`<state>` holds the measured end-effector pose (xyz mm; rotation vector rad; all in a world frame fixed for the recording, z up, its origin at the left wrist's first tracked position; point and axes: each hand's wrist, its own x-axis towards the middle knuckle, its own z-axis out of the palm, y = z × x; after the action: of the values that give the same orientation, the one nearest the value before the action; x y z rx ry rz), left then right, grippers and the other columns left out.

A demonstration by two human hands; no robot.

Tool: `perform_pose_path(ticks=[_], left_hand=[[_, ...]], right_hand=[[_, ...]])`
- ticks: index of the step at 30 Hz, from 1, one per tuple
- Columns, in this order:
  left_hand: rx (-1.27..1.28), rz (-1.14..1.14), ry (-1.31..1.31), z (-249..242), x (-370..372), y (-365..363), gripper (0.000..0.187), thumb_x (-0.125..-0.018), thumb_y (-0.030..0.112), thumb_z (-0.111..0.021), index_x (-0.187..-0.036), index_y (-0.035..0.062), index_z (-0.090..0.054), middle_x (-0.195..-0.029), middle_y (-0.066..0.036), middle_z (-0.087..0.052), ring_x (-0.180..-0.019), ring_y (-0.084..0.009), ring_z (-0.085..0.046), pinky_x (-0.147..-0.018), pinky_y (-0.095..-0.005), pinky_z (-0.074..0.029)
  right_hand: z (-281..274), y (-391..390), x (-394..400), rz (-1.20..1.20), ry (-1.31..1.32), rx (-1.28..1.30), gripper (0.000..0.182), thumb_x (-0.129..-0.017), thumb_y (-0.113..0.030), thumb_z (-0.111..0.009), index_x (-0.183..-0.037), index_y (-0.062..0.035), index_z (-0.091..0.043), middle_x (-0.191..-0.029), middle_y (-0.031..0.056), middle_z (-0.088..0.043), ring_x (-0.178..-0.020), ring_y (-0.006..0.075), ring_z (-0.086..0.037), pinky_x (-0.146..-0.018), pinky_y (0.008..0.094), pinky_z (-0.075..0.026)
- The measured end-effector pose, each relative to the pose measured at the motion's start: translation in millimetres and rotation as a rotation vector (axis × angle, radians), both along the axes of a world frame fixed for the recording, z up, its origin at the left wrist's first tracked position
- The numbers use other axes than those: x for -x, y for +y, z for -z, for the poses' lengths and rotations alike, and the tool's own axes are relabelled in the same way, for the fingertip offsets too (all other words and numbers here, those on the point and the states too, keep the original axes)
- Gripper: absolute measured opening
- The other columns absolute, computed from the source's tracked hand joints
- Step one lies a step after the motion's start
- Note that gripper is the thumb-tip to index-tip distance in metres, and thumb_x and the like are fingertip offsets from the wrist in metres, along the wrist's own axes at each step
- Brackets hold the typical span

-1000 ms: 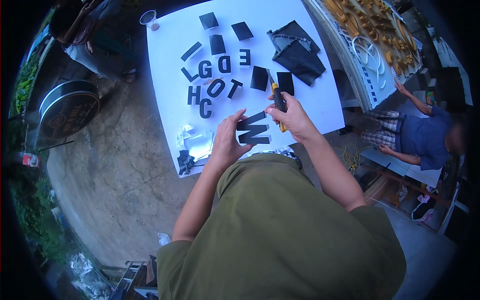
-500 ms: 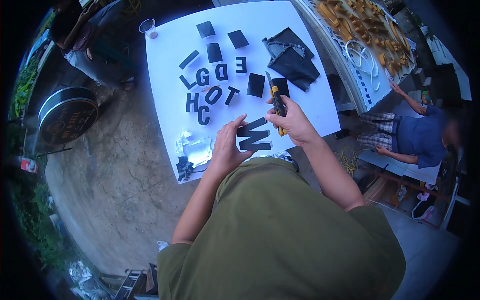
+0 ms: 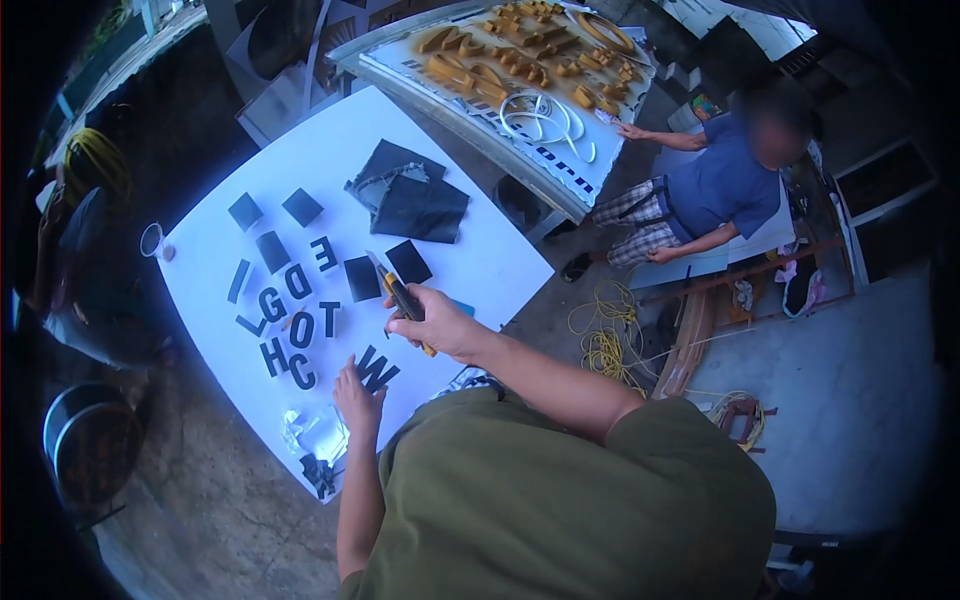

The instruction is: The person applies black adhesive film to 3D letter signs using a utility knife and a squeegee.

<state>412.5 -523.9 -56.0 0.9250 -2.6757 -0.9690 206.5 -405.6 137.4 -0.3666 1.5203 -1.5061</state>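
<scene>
My right hand (image 3: 440,322) is wrapped round a yellow and black utility knife (image 3: 404,298), its blade pointing away from me above the white tabletop (image 3: 210,340). My left hand (image 3: 357,402) rests at the near side of a black letter W (image 3: 376,370); its thumb and fingers are apart, right at the letter's edges. Beyond it lie more black letters, among them a C (image 3: 302,372), an H (image 3: 272,357), an O (image 3: 300,326) and a T (image 3: 330,320). Two dark rectangular pieces, one a black rectangle (image 3: 409,262), lie just past the knife.
Folded dark cloth (image 3: 425,208) covers part of the table's far right. A clear cup (image 3: 153,242) stands at the left edge. Crumpled foil-like scraps (image 3: 312,432) lie near me. On another table (image 3: 560,185) are orange-brown pieces; a person in blue (image 3: 715,185) is beside it.
My view has swung to the right, so the table appears turned and further left. The knife stays in my right hand, and my left hand remains by the W.
</scene>
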Motion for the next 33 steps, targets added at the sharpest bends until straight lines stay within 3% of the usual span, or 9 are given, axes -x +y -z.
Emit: perform_pose_path(ticks=[5, 10, 11, 14, 15, 16, 20, 30, 33], left_hand=[[-0.004, 0.018, -0.067, 38.2, -1.3, 9.1, 0.102, -0.066, 0.01, -0.097, -0.155, 0.0094, -0.046, -0.133, -0.012, -0.063, -0.123, -0.0354, -0.06, -0.105, -0.0497, -0.046], [0.018, 0.006, -0.003, 8.5, 0.3, 13.5, 0.095, -0.068, 0.012, -0.095, -0.152, 0.0081, -0.049, -0.142, -0.016, -0.059, -0.133, -0.0388, -0.055, -0.111, -0.0515, -0.044], [0.0, 0.005, 0.141, -2.5, 4.2, 10.9, 0.071, -0.081, 0.014, -0.091, -0.143, 0.0043, -0.057, -0.136, -0.016, -0.064, -0.126, -0.034, -0.062, -0.107, -0.0473, -0.048], [-0.799, -0.122, 0.316, -67.3, 15.4, 0.5, 0.04, -0.098, 0.018, -0.079, -0.131, 0.0005, -0.064, -0.124, -0.012, -0.07, -0.112, -0.0237, -0.067, -0.098, -0.0394, -0.053], [-0.88, -0.098, 0.467, -91.0, 18.6, 1.4, 0.026, -0.11, 0.021, -0.065, -0.124, -0.0009, -0.068, -0.115, -0.008, -0.073, -0.103, -0.0156, -0.067, -0.092, -0.0322, -0.054], [-1.038, -0.113, 0.5, -110.7, 19.3, -1.3, 0.026, -0.11, 0.02, -0.066, -0.126, -0.0008, -0.068, -0.117, -0.006, -0.07, -0.105, -0.012, -0.065, -0.092, -0.0274, -0.051], [-1.094, -0.136, 0.595, -140.6, 19.6, -8.3, 0.024, -0.11, 0.022, -0.066, -0.121, 0.0007, -0.071, -0.112, -0.005, -0.072, -0.104, -0.0117, -0.066, -0.094, -0.029, -0.05], [-1.14, -0.292, 0.697, -135.6, 8.7, -4.6, 0.02, -0.106, 0.021, -0.072, -0.113, 0.0015, -0.069, -0.103, -0.005, -0.072, -0.1, -0.0143, -0.066, -0.099, -0.0337, -0.051], [-1.214, -0.288, 0.739, -140.8, 2.0, -4.7, 0.018, -0.107, 0.013, -0.068, -0.118, 0.0, -0.067, -0.114, -0.007, -0.07, -0.106, -0.0159, -0.068, -0.101, -0.0338, -0.053]], right_hand=[[-5.5, 10.9, -5.9, -0.022, 0.03, -0.008, 0.032, -0.102, -0.006, -0.067, -0.131, 0.0008, -0.056, -0.107, 0.0111, -0.073, -0.075, 0.0088, -0.059, -0.067, 0.0262, -0.051], [-11.7, 13.6, -7.6, -0.039, 0.084, -0.03, 0.03, -0.101, -0.005, -0.064, -0.13, 0.0005, -0.056, -0.106, 0.0104, -0.073, -0.074, 0.0085, -0.059, -0.066, 0.0259, -0.051], [-13.9, 12.9, -8.4, -0.042, 0.081, -0.029, 0.03, -0.101, -0.005, -0.064, -0.13, 0.0006, -0.056, -0.106, 0.0101, -0.073, -0.074, 0.0083, -0.059, -0.065, 0.0259, -0.051], [-21.3, 8.6, -15.1, -0.066, 0.059, -0.019, 0.031, -0.1, -0.003, -0.062, -0.13, 0.001, -0.056, -0.104, 0.009, -0.072, -0.073, 0.0078, -0.058, -0.063, 0.0256, -0.05], [-22.0, 5.8, -17.7, -0.082, 0.05, -0.014, 0.031, -0.1, -0.003, -0.062, -0.13, 0.0011, -0.056, -0.104, 0.0087, -0.072, -0.073, 0.0077, -0.058, -0.063, 0.0255, -0.05], [-20.6, 2.5, -20.4, -0.094, 0.056, -0.001, 0.031, -0.1, -0.003, -0.061, -0.13, 0.0011, -0.056, -0.103, 0.0082, -0.072, -0.072, 0.0076, -0.058, -0.063, 0.0254, -0.05], [-24.8, -8.7, -30.6, -0.131, 0.093, 0.011, 0.028, -0.1, -0.002, -0.061, -0.129, 0.0003, -0.058, -0.102, 0.0062, -0.071, -0.074, 0.008, -0.058, -0.063, 0.0256, -0.05], [-27.7, -20.5, -40.7, -0.203, 0.113, 0.019, 0.028, -0.101, -0.003, -0.064, -0.128, -0.0021, -0.06, -0.098, 0.0023, -0.066, -0.075, 0.0067, -0.059, -0.062, 0.0237, -0.049], [-25.9, -24.0, -43.5, -0.177, 0.057, 0.049, 0.03, -0.101, -0.002, -0.064, -0.13, 0.0005, -0.058, -0.108, 0.0087, -0.074, -0.074, 0.0076, -0.06, -0.064, 0.0241, -0.051]])
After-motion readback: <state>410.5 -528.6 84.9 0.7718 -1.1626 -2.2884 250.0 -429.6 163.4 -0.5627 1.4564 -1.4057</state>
